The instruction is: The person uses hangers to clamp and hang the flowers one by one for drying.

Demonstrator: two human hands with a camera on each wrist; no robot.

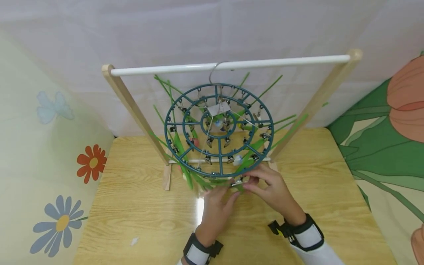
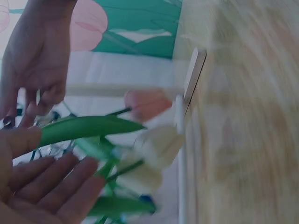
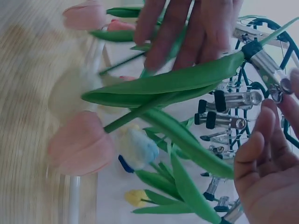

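Note:
A round teal clip hanger [image 1: 166,129] hangs from a white rod [image 1: 232,65], with artificial tulips clipped under it. Both hands meet at its near rim. My right hand [image 1: 251,184] pinches a metal clip [image 3: 264,63] between thumb and forefinger; that clip bites the end of a long green leaf [image 3: 173,81]. My left hand [image 2: 51,182] has straight fingers, its thumb lying against the same leaf [image 2: 88,128]. A pink tulip head [image 3: 81,144] and pale white ones [image 2: 156,144] dangle below the leaf.
The rod rests on a wooden rack [image 1: 132,106] standing on a light wood table [image 1: 132,206]. Several other metal clips [image 3: 233,99] hang from the rim. A flowered cloth backdrop [image 1: 59,154] surrounds the table on the left and right.

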